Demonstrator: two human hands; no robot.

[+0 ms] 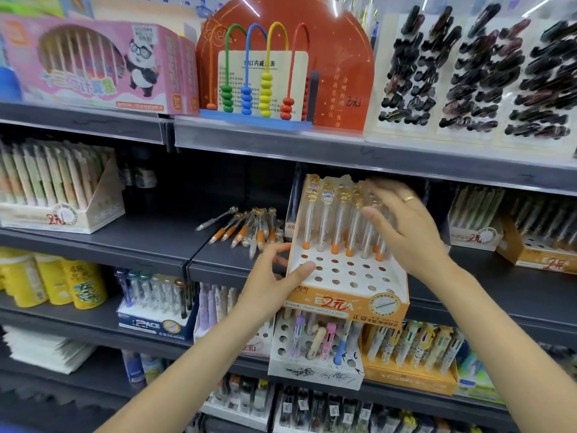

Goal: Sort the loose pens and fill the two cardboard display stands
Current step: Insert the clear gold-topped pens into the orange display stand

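Left hand (274,282) grips orange display stand (349,303) at its left edge; right hand (402,226), fingers loosely spread, touches the back-row pens (338,217); loose pens (246,228) lie left of it.

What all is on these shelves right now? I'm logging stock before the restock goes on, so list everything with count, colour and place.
stand: one, orange and white, middle shelf front edge, most holes unfilled
pens in stand: one back row, clear with orange grips, count partly hidden
loose pens: a pile, mostly orange-gripped, shelf left of stand
abacus: one, multicoloured beads, top shelf
pink box: one, top shelf left
pastel pen box: one, middle shelf left
yellow cans: several, lower shelf left
blue pen stand: one, lower shelf
white stand: one, below orange stand
left hand: holds stand's left edge
right hand: fingers on pen tops, ring
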